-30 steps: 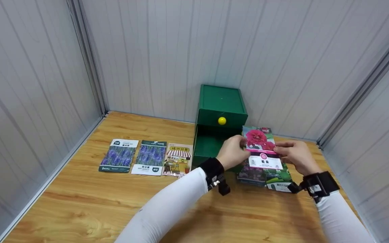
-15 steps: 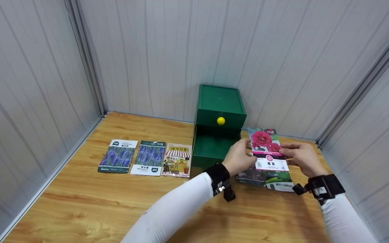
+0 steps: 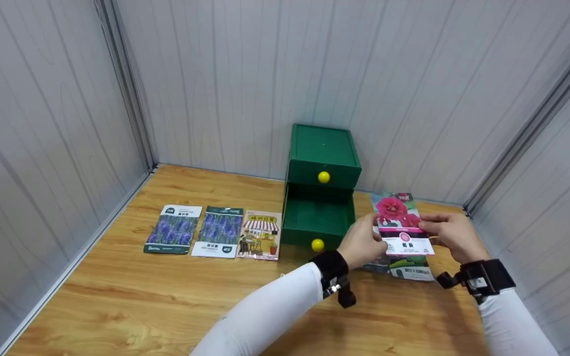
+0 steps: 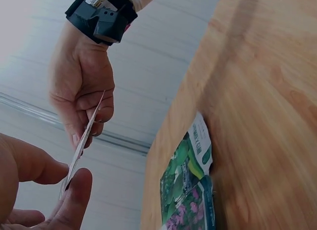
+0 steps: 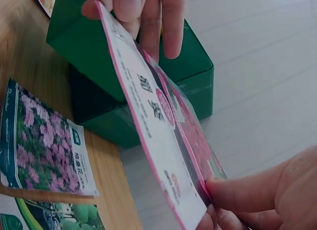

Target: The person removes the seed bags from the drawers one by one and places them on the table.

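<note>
Both hands hold up a seed packet [image 3: 398,225] with a pink flower picture and a white lower label. My left hand [image 3: 362,242] pinches its left edge, and my right hand [image 3: 452,236] pinches the right edge between thumb and fingers. The left wrist view shows the packet edge-on as a thin strip, above the table. Beneath it on the table lie a packet with green melons [image 3: 412,271] and a purple-flower packet [image 5: 47,141], partly covered in the head view. Left of my left hand stands a green drawer box [image 3: 325,148], its lower drawer [image 3: 317,225] pulled out.
Two lavender-picture packets [image 3: 175,229] and a packet with a shop-front drawing [image 3: 260,234] lie in a row left of the drawer box. Yellow knobs [image 3: 323,177] stick out from the drawers. Pale panel walls [image 3: 225,89] enclose the wooden table [image 3: 141,301].
Both hands have carried the pink-flower packet to the right and a little toward the person, away from the drawer box. The lower drawer's yellow knob has come into sight.
</note>
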`<control>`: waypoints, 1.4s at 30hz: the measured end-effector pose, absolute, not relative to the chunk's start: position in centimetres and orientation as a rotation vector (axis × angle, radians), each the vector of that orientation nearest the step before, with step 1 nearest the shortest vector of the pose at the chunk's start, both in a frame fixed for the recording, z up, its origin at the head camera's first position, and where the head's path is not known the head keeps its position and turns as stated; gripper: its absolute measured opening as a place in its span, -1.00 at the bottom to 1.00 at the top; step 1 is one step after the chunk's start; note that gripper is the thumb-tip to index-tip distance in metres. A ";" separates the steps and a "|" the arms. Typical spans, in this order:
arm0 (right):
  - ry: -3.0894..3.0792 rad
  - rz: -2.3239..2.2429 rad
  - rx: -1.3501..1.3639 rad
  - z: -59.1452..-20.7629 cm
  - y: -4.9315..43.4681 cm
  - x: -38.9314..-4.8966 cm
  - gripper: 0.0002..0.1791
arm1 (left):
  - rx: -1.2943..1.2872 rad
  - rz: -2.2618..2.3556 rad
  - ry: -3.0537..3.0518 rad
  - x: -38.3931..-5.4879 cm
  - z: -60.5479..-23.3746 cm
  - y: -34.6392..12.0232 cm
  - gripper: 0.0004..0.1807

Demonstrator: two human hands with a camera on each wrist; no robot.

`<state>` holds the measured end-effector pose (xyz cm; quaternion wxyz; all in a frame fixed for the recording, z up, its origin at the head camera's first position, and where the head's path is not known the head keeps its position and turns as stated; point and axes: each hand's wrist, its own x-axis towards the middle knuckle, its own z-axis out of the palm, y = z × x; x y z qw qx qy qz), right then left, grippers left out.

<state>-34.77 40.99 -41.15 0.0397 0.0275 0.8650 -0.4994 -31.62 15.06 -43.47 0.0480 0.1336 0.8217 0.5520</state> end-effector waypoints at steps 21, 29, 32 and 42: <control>2.620 -1.524 0.195 -45.4 44.2 -34.9 -0.38 | 0.397 1.557 2.461 -30.2 -47.6 18.6 -0.25; 2.584 -1.464 0.230 -47.1 46.1 -34.7 -0.36 | 0.437 1.494 2.442 -29.6 -48.7 19.6 -0.24; 2.578 -1.465 0.246 -47.4 46.5 -34.8 -0.35 | 0.438 1.539 2.384 -29.6 -49.0 19.6 -0.24; 2.583 -1.439 0.253 -48.0 47.8 -34.6 -0.33 | 0.311 1.728 2.121 -29.4 -49.6 19.6 -0.28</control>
